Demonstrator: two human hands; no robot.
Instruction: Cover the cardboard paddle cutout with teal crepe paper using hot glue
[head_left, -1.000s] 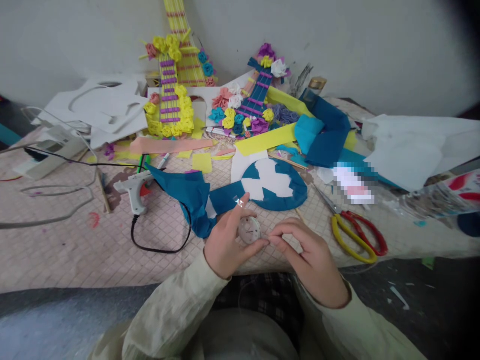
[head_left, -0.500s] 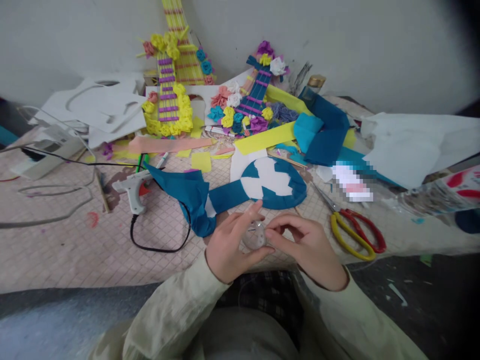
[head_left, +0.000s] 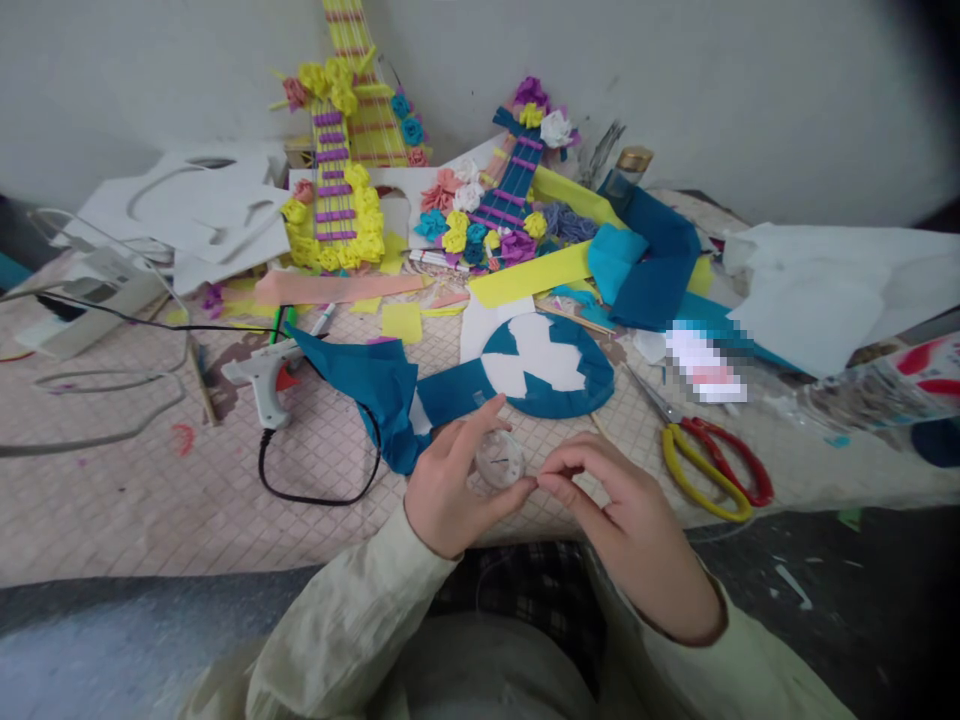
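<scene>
My left hand (head_left: 448,492) holds a small clear plastic spool (head_left: 500,460) upright, thumb below and fingers above and behind it. To its right my right hand (head_left: 619,505) is closed in a pinch, fingertips close to my left thumb; whatever is in the pinch is too fine to make out. Just beyond the hands lies a flat guitar-shaped cutout (head_left: 592,385), partly covered in blue paper with white showing in the middle of its round end. Folded blue crepe paper (head_left: 382,395) lies over the cutout's left end.
A white hot glue gun (head_left: 266,380) with a black cord lies left. Scissors (head_left: 712,465) with yellow and red handles lie right, near a plastic bottle (head_left: 885,385). Decorated paper guitars (head_left: 334,200) lean at the back wall. White sheets (head_left: 217,215) and a power strip (head_left: 94,300) are at left.
My right hand has drawn slightly away from the spool, down and to the right. My left hand and the spool have shifted a little left and up.
</scene>
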